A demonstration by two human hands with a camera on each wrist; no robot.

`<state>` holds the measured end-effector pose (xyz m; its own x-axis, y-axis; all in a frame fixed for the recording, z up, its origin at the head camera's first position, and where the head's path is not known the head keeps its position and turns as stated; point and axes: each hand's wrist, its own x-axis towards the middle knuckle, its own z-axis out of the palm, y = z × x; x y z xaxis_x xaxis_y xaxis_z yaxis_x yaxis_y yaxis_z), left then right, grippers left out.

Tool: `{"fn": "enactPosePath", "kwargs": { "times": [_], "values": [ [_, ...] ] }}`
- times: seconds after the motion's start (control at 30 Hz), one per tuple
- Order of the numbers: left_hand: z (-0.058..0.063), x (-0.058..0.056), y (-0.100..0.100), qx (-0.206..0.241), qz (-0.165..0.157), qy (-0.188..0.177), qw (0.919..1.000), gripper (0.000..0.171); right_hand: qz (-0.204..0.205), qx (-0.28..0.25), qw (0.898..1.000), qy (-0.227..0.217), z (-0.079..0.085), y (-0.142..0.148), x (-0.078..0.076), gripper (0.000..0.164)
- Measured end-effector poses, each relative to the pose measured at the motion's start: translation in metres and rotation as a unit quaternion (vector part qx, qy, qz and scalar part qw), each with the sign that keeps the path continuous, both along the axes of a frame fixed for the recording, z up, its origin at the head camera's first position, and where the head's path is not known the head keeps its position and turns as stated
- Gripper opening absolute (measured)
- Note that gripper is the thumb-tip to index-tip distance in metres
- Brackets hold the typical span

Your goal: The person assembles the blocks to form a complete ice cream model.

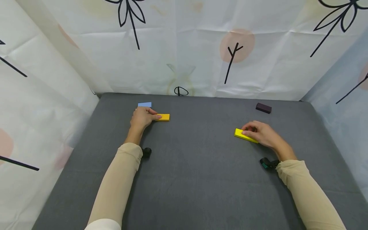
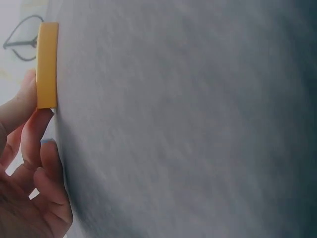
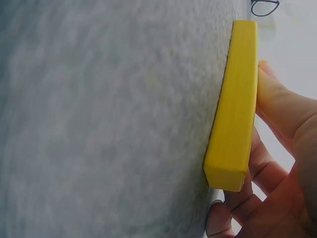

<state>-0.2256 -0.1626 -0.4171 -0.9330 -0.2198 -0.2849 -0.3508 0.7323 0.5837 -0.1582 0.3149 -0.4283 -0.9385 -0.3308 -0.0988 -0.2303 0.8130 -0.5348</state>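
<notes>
On the left, my left hand pinches the left end of an orange-yellow block with thumb and fingers. In the left wrist view the same block lies flat against the grey tabletop, the thumb on its upper face. A light blue block sits just behind that hand, partly covered by it. My right hand holds a longer bright yellow block at its right part. The right wrist view shows this yellow block along the table surface, with the thumb against its upper side.
A dark brown block lies near the back right of the grey table. White patterned cloth hangs along the back and both sides. Each wrist carries a small black camera, such as the left camera.
</notes>
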Motion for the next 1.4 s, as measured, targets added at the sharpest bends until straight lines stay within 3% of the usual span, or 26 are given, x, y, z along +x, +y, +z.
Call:
{"fn": "enactPosePath", "kwargs": {
  "times": [0.6,0.93,1.4],
  "values": [
    [-0.006,-0.013,0.034,0.012,-0.012,0.009,0.9998,0.027,-0.017,0.001,0.999,-0.044,0.005,-0.028,-0.008,0.032],
    [-0.004,-0.016,0.050,0.018,-0.027,0.013,0.9994,0.025,-0.039,-0.010,0.998,-0.054,0.004,-0.040,-0.009,0.032],
    [-0.003,-0.012,0.080,0.002,-0.041,0.034,0.9986,0.023,-0.060,-0.019,0.996,-0.058,0.001,-0.059,-0.011,0.033]
  ]
}}
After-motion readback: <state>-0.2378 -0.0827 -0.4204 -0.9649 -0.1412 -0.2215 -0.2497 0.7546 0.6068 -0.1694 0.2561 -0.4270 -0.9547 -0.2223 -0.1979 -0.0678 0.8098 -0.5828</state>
